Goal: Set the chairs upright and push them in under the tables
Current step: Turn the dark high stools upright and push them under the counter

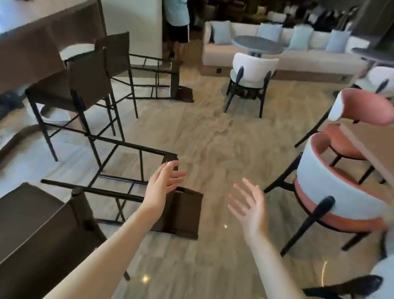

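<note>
A dark metal-framed chair (133, 180) lies tipped over on the floor, its brown backrest (184, 212) toward me and its legs pointing left. My left hand (163, 182) hovers open just above that chair's frame, touching nothing. My right hand (248, 207) is open in the air to the right of the backrest. A second tipped chair (155, 79) lies farther back near the pillar. Two upright dark chairs (87, 94) stand against the long brown table (26, 42) at left. Another dark chair (19, 237) is close at bottom left.
Pink-and-white round-backed chairs (334, 195) ring a wooden table (385, 152) at right. A white chair (250, 80), a round grey table and a long sofa (298, 54) stand at the back. A person (175, 7) stands by the pillar. Marble floor lies between the rows.
</note>
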The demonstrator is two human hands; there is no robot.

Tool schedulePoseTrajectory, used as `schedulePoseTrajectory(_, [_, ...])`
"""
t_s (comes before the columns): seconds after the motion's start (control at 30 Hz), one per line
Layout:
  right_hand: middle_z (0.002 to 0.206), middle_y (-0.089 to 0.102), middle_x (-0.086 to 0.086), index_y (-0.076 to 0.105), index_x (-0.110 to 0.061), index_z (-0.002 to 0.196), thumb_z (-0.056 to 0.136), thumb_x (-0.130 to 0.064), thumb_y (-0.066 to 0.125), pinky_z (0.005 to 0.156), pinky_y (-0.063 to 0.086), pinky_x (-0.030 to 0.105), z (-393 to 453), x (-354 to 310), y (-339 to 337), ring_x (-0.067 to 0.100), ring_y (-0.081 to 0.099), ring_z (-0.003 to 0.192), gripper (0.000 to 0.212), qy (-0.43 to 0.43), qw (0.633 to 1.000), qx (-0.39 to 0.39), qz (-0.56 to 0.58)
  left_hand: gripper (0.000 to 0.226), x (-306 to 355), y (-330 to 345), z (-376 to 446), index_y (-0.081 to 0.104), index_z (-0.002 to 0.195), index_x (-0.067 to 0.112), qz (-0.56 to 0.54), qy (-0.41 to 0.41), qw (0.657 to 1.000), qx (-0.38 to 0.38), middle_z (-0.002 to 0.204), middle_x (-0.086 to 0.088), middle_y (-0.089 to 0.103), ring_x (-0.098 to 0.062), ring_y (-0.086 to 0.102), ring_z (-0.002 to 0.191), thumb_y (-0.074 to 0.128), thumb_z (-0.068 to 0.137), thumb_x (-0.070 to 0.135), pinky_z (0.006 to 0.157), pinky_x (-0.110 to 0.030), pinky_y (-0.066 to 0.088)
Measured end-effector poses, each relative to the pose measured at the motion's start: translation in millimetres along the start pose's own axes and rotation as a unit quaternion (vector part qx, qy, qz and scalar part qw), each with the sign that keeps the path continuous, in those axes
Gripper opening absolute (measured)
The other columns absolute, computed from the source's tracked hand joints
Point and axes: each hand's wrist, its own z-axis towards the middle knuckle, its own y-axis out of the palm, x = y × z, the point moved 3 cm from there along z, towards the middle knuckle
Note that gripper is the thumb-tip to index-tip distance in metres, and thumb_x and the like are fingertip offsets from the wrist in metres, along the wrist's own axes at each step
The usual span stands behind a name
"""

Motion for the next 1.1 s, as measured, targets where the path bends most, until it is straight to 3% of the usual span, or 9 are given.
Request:
schedulePoseTrajectory(0.23, [0.123, 0.065, 0.006, 0.059, -0.022, 0.127, 0.102, -0.043, 0.036, 0.100, 0.046, 0.050, 23, -29, -83, 0.029, 0.063, 0.110, 0.040, 0.006, 0.998, 0.043, 0.036, 0.027, -20, 77, 15, 0.062, 0.106, 0.030, 0.010, -0.003, 1.000, -0.005, 0.101, -0.002, 0.072, -0.020, 0.066, 0.101, 0.036, 0.104, 0.035, 0.095, -0.034, 0.047])
schedulePoseTrajectory(0.5, [0.122, 0.066, 0.006, 0.059, -0.020, 0.129, 0.102, -0.043, 0.036, 0.101, 0.046, 0.050, 59, -48, -134, 0.028, 0.063, 0.111, 0.042, 0.017, 0.999, 0.031, 0.033, 0.029, -48, 132, 26, 0.062, 0.111, 0.026, 0.012, -0.018, 1.000, 0.005, 0.105, -0.008, 0.071, -0.023, 0.066, 0.104, 0.035, 0.104, 0.035, 0.097, -0.037, 0.047])
schedulePoseTrajectory(1.1, [0.119, 0.067, 0.009, 0.060, -0.019, 0.128, 0.102, -0.042, 0.037, 0.098, 0.048, 0.049, 195, -42, -129, 0.031, 0.064, 0.109, 0.041, 0.084, 0.996, 0.027, 0.028, 0.033, -85, 157, 137, 0.063, 0.111, 0.023, 0.031, -0.067, 0.996, 0.049, 0.104, -0.006, 0.072, -0.021, 0.066, 0.103, 0.033, 0.104, 0.035, 0.091, -0.032, 0.048])
